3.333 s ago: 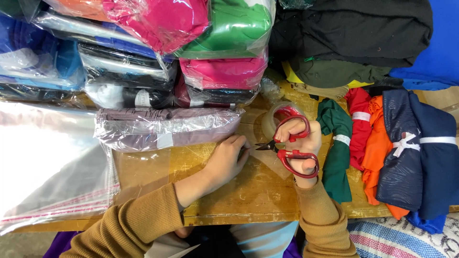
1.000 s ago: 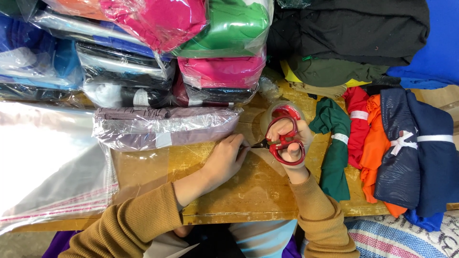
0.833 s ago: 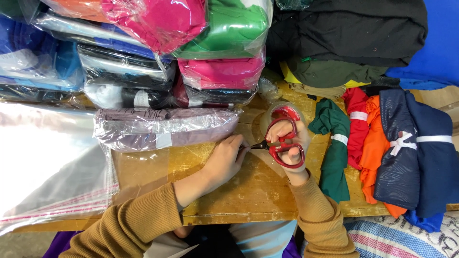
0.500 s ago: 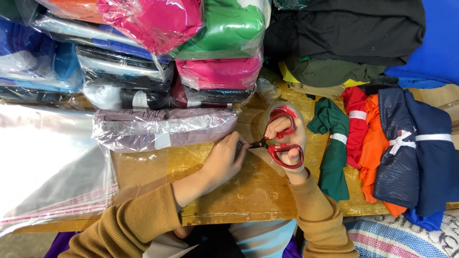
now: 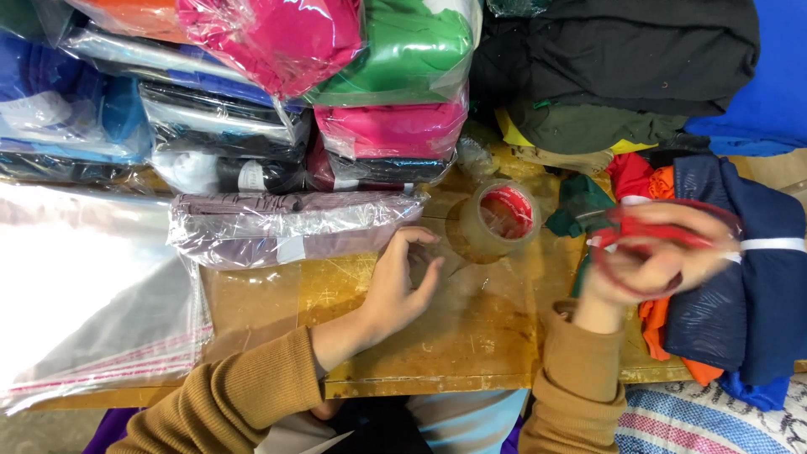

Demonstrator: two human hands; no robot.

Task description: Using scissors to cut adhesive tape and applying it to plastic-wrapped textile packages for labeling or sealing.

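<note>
Right hand (image 5: 651, 265) grips blurred red-handled scissors (image 5: 647, 240), rigid, best held by loops; left hand (image 5: 399, 286) half-open, empty, beside clear-wrapped mauve garment pack (image 5: 286, 227), slippery.

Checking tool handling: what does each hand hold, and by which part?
Right hand grips red scissors by the handle loops, motion-blurred. Left hand seems to hold nothing.

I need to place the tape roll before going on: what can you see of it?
The tape roll is a ring of clear, brownish tape, its core showing red inside. It lies tilted on the yellow-brown table, just right of the bagged mauve garment. Neither hand touches it; the left hand is nearest.
</note>
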